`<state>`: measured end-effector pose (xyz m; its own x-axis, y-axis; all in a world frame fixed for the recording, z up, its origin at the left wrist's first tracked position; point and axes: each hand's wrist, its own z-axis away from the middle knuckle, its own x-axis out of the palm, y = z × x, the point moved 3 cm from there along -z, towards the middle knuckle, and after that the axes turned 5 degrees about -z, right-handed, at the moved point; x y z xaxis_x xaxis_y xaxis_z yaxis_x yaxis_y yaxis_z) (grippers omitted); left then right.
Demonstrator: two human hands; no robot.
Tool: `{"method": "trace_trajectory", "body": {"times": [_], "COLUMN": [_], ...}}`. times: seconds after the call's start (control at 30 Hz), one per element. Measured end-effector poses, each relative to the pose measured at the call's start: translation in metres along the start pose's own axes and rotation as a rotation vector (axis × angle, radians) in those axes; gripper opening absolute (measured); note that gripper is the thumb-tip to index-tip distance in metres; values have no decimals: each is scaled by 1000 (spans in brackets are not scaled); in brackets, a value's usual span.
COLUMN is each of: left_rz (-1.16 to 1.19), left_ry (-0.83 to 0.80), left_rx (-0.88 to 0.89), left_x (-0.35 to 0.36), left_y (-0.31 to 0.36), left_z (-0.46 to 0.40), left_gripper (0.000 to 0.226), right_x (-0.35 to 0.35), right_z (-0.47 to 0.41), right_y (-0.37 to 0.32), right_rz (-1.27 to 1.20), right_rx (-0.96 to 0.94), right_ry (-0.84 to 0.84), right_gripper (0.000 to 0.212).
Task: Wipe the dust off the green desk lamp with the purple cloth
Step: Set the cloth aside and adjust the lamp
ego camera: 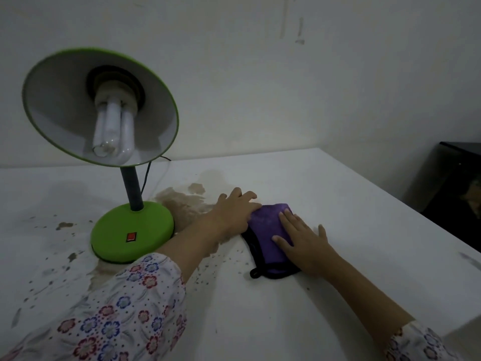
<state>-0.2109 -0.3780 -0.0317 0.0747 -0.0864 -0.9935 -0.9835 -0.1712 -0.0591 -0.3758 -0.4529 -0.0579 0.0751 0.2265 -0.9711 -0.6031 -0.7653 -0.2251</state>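
Purple and folded, the purple cloth (269, 234) lies flat on the white counter (338, 204) at the centre right of the frame, its black-edged hem and small loop toward the bottom; both your hands are already on it. Your right hand (303, 241) rests across its lower right part with fingers straight and spread, pressing rather than gripping; your left hand (234, 209) sits at its upper left edge, fingers bent over the counter and the edge of the fabric, and whether they actually pinch the cloth you cannot tell from this view.

The cloth's long axis runs from lower right up toward the upper left of the frame; follow that line on and you come to the green desk lamp (104, 142), which stands left of both hands, its round base (132, 231) just beside your left forearm and its shade tilted in the upper left. So the lamp lies leftward and upward from the cloth, and your left hand is the nearer one; the base is the closest part, the shade well above it. The cloth is not yet lifted; the likely next need is to gather it into one hand and carry it left; mind the thin cord (145, 178) behind the stem.
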Motion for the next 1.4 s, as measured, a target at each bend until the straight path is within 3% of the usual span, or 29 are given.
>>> {"method": "trace_trajectory", "body": {"times": [0.13,0.27,0.4,0.5,0.6,0.8,0.9,1.23,1.4], "left_rz": [134,246,470,515,584,638,627,684,657], "left_ry": [164,312,528,658,761,696,655,774,810], "left_rx": [7,-10,-258,-463,-595,-538,-501,-494,-500], "left_x": [-14,-24,-32,-35,-41,-61,-66,-61,-65], "left_y": [-14,-42,-77,-106,-135,-163,-165,-175,-178], "left_z": [38,95,147,172,192,187,176,148,148], "left_gripper": [44,30,15,11,13,52,60,37,7], "right_x": [-6,-22,-16,2,18,43,48,48,51], "right_z": [1,0,1,-6,-16,-34,-39,-44,-48], "right_y": [-4,-42,-115,-169,-213,-260,-265,-266,-272], "right_rz": [24,-114,-484,-537,-473,-341,-310,-358,-361], "right_rx": [42,-68,-305,-407,-426,-275,-213,-228,-285], "right_ry": [-25,139,118,47,85,40,56,82,84], "right_gripper": [66,62,83,91,93,124,127,123,120]}}
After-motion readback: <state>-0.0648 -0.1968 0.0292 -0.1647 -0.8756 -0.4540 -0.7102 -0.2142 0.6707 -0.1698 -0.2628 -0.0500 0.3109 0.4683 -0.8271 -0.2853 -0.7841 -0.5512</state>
